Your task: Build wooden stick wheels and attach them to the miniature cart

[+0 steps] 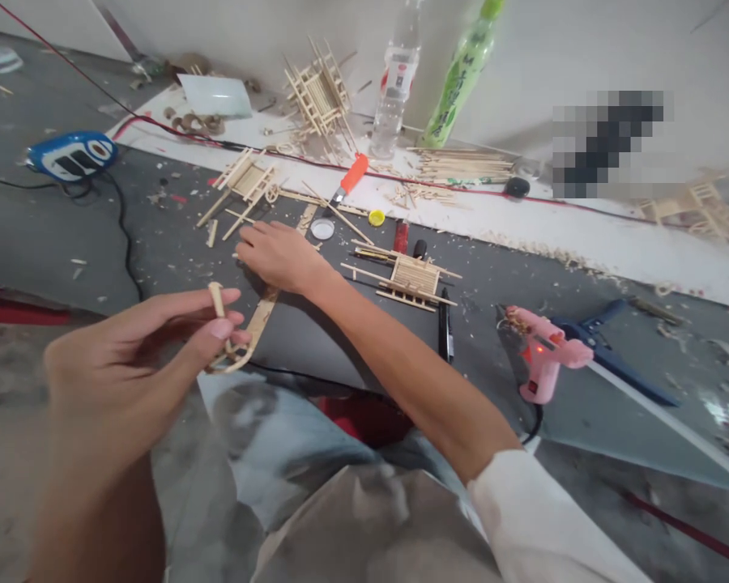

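Note:
My left hand is raised in front of the table edge, thumb and fingers pinching a small pale wooden piece. Its lower part looks like a bent, looped strip beneath my fingertips. Over the dark tabletop reaches my right hand, back of the hand up and fingers curled down at the surface. Whatever lies between those fingertips is hidden. A small stick-built cart rests just beyond the right hand. Under that wrist runs a flat wooden strip. Another stick frame lies right of the forearm.
A pink glue gun with a lit light stands at right, beside a dark blue tool. An orange-handled knife, two bottles, a stick bundle and another stick model lie further back. A blue device sits left.

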{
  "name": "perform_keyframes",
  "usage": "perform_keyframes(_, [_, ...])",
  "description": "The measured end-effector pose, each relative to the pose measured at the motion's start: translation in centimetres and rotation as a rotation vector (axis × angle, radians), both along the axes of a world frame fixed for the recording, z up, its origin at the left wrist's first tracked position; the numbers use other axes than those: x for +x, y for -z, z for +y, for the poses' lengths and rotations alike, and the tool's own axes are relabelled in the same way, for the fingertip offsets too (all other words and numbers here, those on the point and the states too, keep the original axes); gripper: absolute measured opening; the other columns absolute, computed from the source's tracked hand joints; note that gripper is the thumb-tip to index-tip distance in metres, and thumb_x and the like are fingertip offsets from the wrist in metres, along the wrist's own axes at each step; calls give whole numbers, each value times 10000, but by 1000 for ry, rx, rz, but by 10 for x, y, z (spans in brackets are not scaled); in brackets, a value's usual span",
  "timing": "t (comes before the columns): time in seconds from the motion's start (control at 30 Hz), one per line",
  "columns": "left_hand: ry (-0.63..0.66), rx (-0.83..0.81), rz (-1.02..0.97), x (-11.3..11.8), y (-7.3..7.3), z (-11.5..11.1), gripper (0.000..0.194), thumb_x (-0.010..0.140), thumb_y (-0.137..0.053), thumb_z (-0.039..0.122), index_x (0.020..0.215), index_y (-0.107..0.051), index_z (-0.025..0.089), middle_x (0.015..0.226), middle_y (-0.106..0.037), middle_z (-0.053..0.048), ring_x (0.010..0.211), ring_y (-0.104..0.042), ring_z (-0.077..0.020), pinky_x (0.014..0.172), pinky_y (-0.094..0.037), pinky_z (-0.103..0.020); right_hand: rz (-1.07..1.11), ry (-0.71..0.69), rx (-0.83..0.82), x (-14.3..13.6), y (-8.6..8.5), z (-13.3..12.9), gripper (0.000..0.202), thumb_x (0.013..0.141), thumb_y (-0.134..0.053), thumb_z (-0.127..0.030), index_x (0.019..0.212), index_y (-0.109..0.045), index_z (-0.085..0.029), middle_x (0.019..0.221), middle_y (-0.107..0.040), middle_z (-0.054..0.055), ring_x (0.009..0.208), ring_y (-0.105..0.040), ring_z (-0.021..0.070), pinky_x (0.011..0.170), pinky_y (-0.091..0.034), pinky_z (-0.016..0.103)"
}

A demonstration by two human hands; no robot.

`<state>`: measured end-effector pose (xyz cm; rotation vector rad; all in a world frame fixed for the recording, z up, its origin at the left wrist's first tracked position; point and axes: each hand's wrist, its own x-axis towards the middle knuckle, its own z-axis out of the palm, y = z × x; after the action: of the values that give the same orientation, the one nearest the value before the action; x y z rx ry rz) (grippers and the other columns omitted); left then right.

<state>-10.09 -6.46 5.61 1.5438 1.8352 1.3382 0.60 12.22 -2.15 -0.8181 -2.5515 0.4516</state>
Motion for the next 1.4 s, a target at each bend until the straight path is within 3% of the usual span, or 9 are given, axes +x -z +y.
perform_keyframes(0.13, [16, -29, -206, -5, -6, -4, 195, 775, -844, 305, 960, -841, 243, 813, -788, 21, 654, -753, -147, 645, -634, -230, 398, 146, -296, 27, -18, -25, 192, 1035, -600, -198, 860, -673, -169, 1034, -660, 66, 1034, -576, 207, 1020, -400, 353])
perform_keyframes(0.27, [90, -196, -510, -8, 1, -6, 197, 789, -841, 292, 977, -837, 233, 756, -758, 14, 582, -717, -123, 562, -591, -185, 641, 323, -495, 80, -28, -94, 319, 1053, -548, -392, 879, -690, -165, 751, -568, -14, 702, -498, 128, 705, -431, 259])
perform_keyframes(0.37, [262, -325, -609, 4, 12, -4, 188, 812, -857, 317, 977, -833, 231, 749, -753, 3, 591, -718, -130, 566, -577, -190, 810, 397, -701, 119, -33, -148, 435, 1030, -520, -544, 918, -696, -162, 644, -523, -41, 508, -399, 89, 481, -330, 226])
perform_keyframes(0.53, [537, -374, -560, 44, 7, -6, 289, 787, -889, 407, 996, -820, 221, 795, -748, -20, 558, -708, -141, 537, -581, -217, 1032, 495, -829, 165, -52, -196, 370, 963, -645, -543, 891, -720, -187, 637, -576, -30, 479, -402, 71, 437, -288, 202])
perform_keyframes(0.67, [643, -363, -522, 76, -11, -5, 254, 812, -873, 405, 996, -814, 240, 831, -765, -22, 561, -709, -136, 496, -557, -193, 1203, 433, -795, 195, -64, -211, 251, 919, -780, -456, 850, -768, -214, 661, -625, -25, 555, -466, 71, 496, -347, 192])
perform_keyframes(0.8, [836, -330, -519, 100, -19, 0, 166, 848, -839, 365, 982, -819, 269, 1052, -805, -47, 585, -731, -143, 525, -593, -222, 1174, 367, -695, 214, -65, -216, 160, 973, -743, -380, 915, -789, -238, 701, -637, -29, 594, -489, 77, 525, -379, 205])
perform_keyframes(0.9, [777, -379, -529, 112, -21, -1, 94, 831, -836, 354, 885, -812, 281, 1051, -805, -38, 586, -723, -145, 505, -575, -223, 1136, 387, -624, 221, -63, -214, 149, 990, -725, -365, 947, -789, -238, 726, -640, -29, 602, -483, 78, 541, -392, 216])
perform_keyframes(1.07, [663, -418, -511, 115, -21, -2, 61, 799, -844, 358, 839, -817, 321, 948, -788, -22, 596, -707, -151, 508, -586, -228, 1096, 396, -635, 223, -55, -207, 149, 1001, -709, -374, 984, -779, -244, 726, -646, -27, 608, -511, 90, 533, -406, 225])
perform_keyframes(1.4, [802, -380, -426, 104, -9, 10, 75, 838, -831, 371, 912, -836, 359, 1002, -816, -33, 613, -755, -199, 542, -646, -277, 983, 428, -578, 219, -47, -202, 184, 1055, -623, -371, 1018, -735, -230, 773, -668, -19, 625, -549, 95, 559, -430, 239])
